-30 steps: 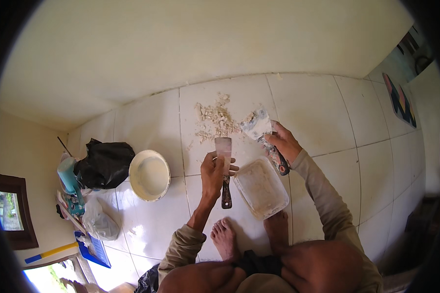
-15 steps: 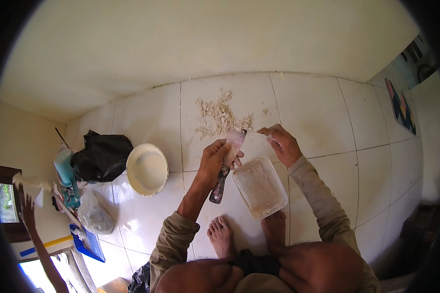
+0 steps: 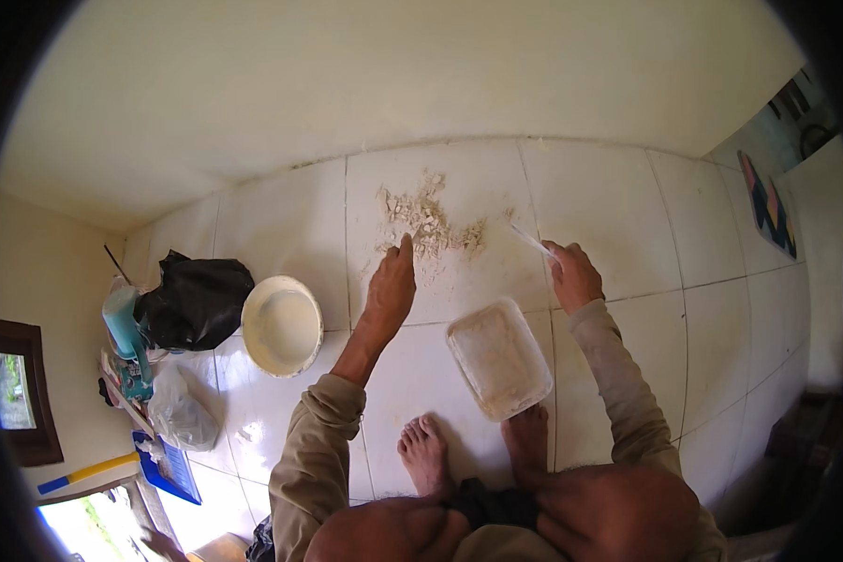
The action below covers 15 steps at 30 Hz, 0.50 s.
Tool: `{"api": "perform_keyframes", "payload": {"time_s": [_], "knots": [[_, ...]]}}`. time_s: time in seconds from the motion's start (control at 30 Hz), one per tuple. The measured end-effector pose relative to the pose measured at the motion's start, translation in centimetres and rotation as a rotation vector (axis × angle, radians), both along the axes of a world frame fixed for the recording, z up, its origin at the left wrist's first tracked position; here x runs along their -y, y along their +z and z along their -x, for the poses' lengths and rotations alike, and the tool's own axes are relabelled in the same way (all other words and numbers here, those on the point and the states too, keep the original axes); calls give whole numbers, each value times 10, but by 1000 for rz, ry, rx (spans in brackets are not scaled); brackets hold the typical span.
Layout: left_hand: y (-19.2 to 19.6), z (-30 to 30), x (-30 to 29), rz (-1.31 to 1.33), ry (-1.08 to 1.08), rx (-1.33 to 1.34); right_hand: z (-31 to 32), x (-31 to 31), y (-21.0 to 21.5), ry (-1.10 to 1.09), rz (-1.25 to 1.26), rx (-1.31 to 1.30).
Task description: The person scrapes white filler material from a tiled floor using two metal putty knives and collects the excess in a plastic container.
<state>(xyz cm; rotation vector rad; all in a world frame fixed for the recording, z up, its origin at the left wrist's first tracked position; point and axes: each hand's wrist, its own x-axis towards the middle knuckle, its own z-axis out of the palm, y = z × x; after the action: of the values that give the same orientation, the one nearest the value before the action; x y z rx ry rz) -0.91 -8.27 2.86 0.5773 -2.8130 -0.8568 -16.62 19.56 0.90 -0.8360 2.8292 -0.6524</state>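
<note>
My left hand [image 3: 391, 286] is closed, its index finger stretched toward the near left edge of a heap of pale, flaky scrapings [image 3: 428, 220]. The putty knife seen in it earlier is now almost wholly hidden by the hand, and it does not lie on the floor in view. To the right, my right hand [image 3: 575, 273] grips a thin, whitish, flat strip [image 3: 532, 240], whose tip points at a few stray crumbs beside the heap. Between my arms, a white rectangular tub [image 3: 499, 360], smeared with dried residue inside, rests on the tiles by my right foot.
At left stand a round cream bucket [image 3: 283, 326] and a black plastic bag [image 3: 197, 300]. Past them are a turquoise container [image 3: 125, 323], a white plastic bag [image 3: 183, 408] and a blue dustpan [image 3: 170, 468]. A wall [image 3: 421, 75] rises behind the scrapings.
My hands have moved apart. The left has gone forward to the scrapings, its knife dropping from sight. The right has shifted right with the strip. Another person's raised arm at far left has lowered.
</note>
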Motion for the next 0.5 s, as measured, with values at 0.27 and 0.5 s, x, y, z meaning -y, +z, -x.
{"api": "perform_keyframes", "payload": {"time_s": [0.27,0.5], "knots": [[6,-6,2,127,-30,-60,-11,-66,-44,-235,-279,69],[19,-19,-20,-1299,295,-375,-56,-63,-19,90,301,18]]}}
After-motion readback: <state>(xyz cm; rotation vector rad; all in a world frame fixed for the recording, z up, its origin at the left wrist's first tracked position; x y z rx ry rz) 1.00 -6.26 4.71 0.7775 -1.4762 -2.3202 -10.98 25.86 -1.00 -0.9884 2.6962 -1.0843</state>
